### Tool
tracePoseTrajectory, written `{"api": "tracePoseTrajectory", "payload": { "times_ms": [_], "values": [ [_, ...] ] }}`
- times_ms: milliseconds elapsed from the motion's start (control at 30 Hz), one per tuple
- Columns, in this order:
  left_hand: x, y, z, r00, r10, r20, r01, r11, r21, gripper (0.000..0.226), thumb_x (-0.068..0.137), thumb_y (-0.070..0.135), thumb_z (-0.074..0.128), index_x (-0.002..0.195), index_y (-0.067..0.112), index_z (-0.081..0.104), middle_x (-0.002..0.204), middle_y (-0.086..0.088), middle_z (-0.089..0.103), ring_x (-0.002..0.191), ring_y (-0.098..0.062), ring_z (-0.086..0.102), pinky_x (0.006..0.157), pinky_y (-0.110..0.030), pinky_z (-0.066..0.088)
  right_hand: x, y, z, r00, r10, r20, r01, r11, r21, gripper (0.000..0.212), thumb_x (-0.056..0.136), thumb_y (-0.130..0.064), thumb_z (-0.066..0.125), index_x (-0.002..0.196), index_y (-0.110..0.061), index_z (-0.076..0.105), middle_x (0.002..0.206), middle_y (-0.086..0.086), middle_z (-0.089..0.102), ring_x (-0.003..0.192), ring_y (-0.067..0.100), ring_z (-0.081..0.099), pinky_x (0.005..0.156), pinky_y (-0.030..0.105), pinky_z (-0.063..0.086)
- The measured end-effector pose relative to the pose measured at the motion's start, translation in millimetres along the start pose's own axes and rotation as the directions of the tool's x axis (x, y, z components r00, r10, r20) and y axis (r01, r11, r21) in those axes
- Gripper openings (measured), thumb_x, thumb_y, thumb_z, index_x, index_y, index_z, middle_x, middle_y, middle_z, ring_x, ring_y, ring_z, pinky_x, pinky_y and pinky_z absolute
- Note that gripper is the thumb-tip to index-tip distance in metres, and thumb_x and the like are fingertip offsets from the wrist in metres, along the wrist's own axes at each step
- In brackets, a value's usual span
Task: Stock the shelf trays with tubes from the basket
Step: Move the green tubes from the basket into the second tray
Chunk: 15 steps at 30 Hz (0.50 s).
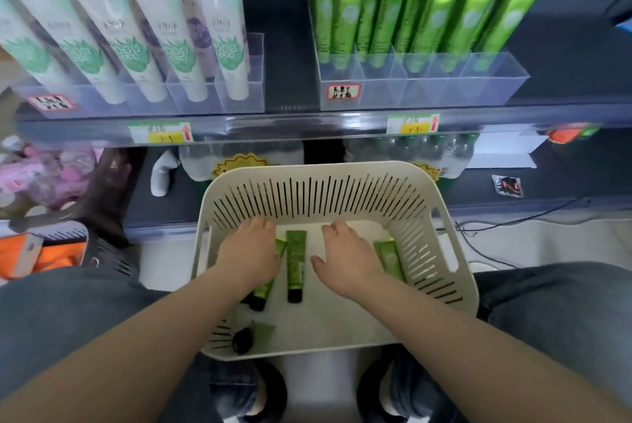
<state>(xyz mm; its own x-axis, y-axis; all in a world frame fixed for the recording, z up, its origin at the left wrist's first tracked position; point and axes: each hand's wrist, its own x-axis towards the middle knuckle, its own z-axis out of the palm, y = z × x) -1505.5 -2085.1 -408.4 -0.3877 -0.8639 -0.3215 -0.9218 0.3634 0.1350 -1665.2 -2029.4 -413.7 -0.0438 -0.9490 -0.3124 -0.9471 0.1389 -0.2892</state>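
A cream slotted basket (441,251) rests between my knees, below the shelf. Several green tubes with black caps lie on its floor. One tube (295,265) lies free in the middle, between my hands. My left hand (249,255) is palm down on another green tube (263,292), whose cap end sticks out under my wrist. My right hand (349,258) reaches palm down beside a pair of tubes (390,258) at the basket's right wall; what its fingers touch is hidden. A further tube (249,335) lies at the near left corner. On the shelf, a clear tray (424,87) holds upright green tubes (441,19).
A second clear tray (239,94) on the left holds white tubes (140,43) with green leaf prints. Price tags (160,133) run along the shelf rail. Bottles (410,149) stand on the lower shelf. An orange item and a dark basket (102,251) sit on the floor at left.
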Motion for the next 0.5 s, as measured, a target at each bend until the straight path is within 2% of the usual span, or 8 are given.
{"api": "tracePoseTrajectory", "payload": {
  "times_ms": [133,367,500],
  "values": [
    [21.4,-2.4,15.5,0.994,-0.016,0.108,0.016,1.000,0.002,0.041,0.085,0.022,0.055,0.124,0.010,0.047,0.124,-0.010,0.048,0.117,-0.026,0.047,0.096,-0.038,0.045,20.2,-3.9,18.8,0.998,0.017,0.063,-0.018,1.000,0.012,0.044,0.090,-0.037,0.050,0.123,-0.009,0.046,0.122,0.012,0.045,0.111,0.029,0.047,0.090,0.039,0.043],
    [56.0,-16.1,48.0,0.976,-0.130,0.173,0.138,0.990,-0.035,0.027,0.089,0.020,0.053,0.113,0.007,0.054,0.115,-0.013,0.054,0.103,-0.025,0.054,0.083,-0.030,0.045,58.3,-14.2,55.1,0.983,0.073,0.169,-0.089,0.992,0.089,0.034,0.089,-0.026,0.053,0.115,-0.005,0.053,0.116,0.014,0.046,0.103,0.029,0.051,0.083,0.036,0.046],
    [72.7,-23.0,62.7,0.965,-0.165,0.204,0.185,0.979,-0.081,0.019,0.090,0.018,0.053,0.103,0.005,0.059,0.107,-0.014,0.061,0.097,-0.025,0.057,0.081,-0.032,0.050,78.3,-19.1,73.5,0.978,0.106,0.179,-0.128,0.985,0.114,0.030,0.088,-0.022,0.054,0.112,-0.003,0.055,0.115,0.014,0.044,0.101,0.028,0.050,0.083,0.036,0.047]
  ]
}}
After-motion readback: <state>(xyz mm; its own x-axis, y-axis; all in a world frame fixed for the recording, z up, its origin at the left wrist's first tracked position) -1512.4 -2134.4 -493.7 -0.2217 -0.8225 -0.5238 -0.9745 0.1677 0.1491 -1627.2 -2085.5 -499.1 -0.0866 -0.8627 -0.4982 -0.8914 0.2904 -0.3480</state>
